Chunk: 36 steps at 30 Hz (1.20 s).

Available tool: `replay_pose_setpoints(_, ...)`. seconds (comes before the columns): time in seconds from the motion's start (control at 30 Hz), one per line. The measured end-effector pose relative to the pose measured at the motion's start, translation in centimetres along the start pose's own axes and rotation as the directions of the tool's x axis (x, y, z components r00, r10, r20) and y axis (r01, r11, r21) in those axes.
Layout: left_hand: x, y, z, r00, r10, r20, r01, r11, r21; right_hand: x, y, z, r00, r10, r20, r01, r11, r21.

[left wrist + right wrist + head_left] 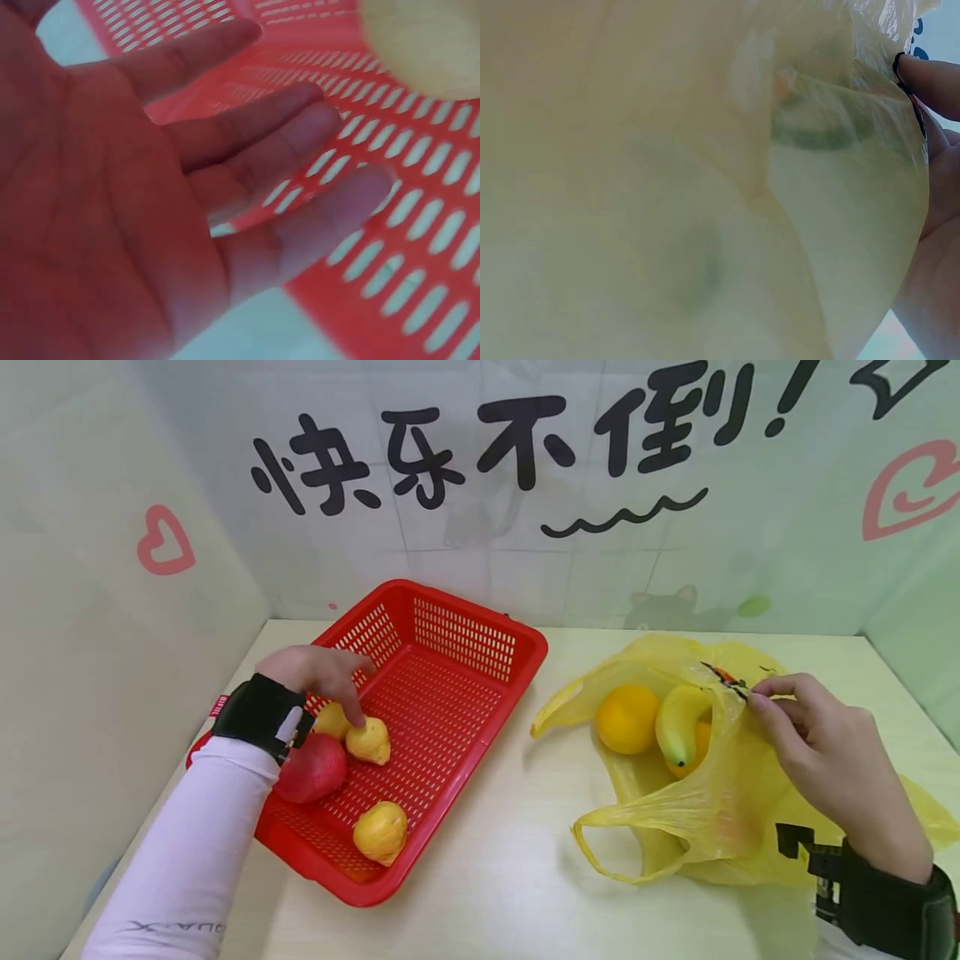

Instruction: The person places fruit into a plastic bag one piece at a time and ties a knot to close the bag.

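Note:
My left hand (318, 675) reaches over the left wall of a red plastic basket (450, 706). Its fingers look spread and fairly straight in the left wrist view, with the palm (97, 187) bare. One fingertip is at a yellow lemon-like fruit (369, 742); whether it touches is unclear. Another yellow fruit (332, 720) sits partly hidden beside it, near a large round red fruit (311, 770). On the right, my right hand (832, 747) pinches the rim of a yellow plastic bag (690, 814) between thumb and fingers. Inside the bag show an orange (627, 718) and a banana (678, 727).
A third yellow fruit (381, 832) lies at the basket's near end. Behind the banana, another orange fruit (697, 752) is partly covered. The pale table (517, 852) backs onto a printed curtain (480, 527), with similar curtain at both sides.

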<state>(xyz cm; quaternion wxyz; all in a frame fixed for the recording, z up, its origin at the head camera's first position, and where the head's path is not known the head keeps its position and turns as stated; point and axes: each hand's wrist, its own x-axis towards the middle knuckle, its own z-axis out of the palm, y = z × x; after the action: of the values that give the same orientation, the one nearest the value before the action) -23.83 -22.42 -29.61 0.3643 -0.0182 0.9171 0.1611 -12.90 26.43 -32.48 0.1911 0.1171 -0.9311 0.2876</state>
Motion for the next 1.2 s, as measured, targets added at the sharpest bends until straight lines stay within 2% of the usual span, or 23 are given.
replay_pose_setpoints(0.13, 0.8, -0.1, 0.5, 0.997, -0.048, 0.056, 0.049, 0.999, -0.004, 0.0, 0.0, 0.0, 1.0, 0.0, -0.001, 0.0, 1.0, 0.002)
replay_pose_setpoints(0.23, 1.1, 0.0, 0.6, 0.996, -0.053, 0.072, 0.051, 0.998, 0.031, 0.0, 0.0, -0.1, 1.0, -0.001, -0.004, 0.001, 1.0, -0.002)
replay_pose_setpoints(0.37, 0.9, 0.2, 0.7, 0.994, -0.078, 0.076, 0.075, 0.997, 0.036, 0.1, 0.0, -0.1, 1.0, -0.005, -0.004, 0.005, 1.0, -0.005)
replay_pose_setpoints(0.47, 0.5, 0.3, 0.8, 0.99, -0.12, 0.078, 0.121, 0.993, -0.011, 0.1, 0.0, -0.1, 1.0, -0.008, -0.002, 0.008, 1.0, -0.003)
replay_pose_setpoints(0.53, 0.5, 0.3, 0.8, 0.99, -0.123, 0.074, 0.124, 0.992, -0.002, 0.1, 0.1, -0.1, 1.0, -0.009, 0.0, 0.009, 1.0, 0.003)
replay_pose_setpoints(0.6, 0.7, 0.3, 0.9, 0.993, -0.109, 0.055, 0.106, 0.993, 0.054, 0.1, 0.1, -0.1, 1.0, -0.006, -0.001, 0.006, 1.0, 0.004)
replay_pose_setpoints(0.73, 1.0, 0.5, 1.1, 0.999, -0.032, 0.009, 0.03, 0.979, 0.202, 0.1, 0.1, -0.2, 1.0, -0.002, -0.003, 0.002, 1.0, 0.002)
replay_pose_setpoints(0.77, 1.0, 0.6, 1.1, 1.0, -0.026, -0.008, 0.027, 0.977, 0.211, 0.1, 0.1, -0.2, 1.0, 0.0, -0.002, 0.0, 1.0, 0.001)
replay_pose_setpoints(0.87, 1.0, 0.7, 1.3, 0.999, -0.022, -0.031, 0.028, 0.98, 0.195, 0.1, 0.1, -0.3, 1.0, 0.002, -0.002, -0.002, 1.0, 0.0)
replay_pose_setpoints(1.2, 0.7, 1.1, 1.8, 0.994, -0.092, -0.054, 0.099, 0.986, 0.134, 0.0, 0.1, -0.2, 1.0, 0.001, -0.003, -0.001, 1.0, 0.005)
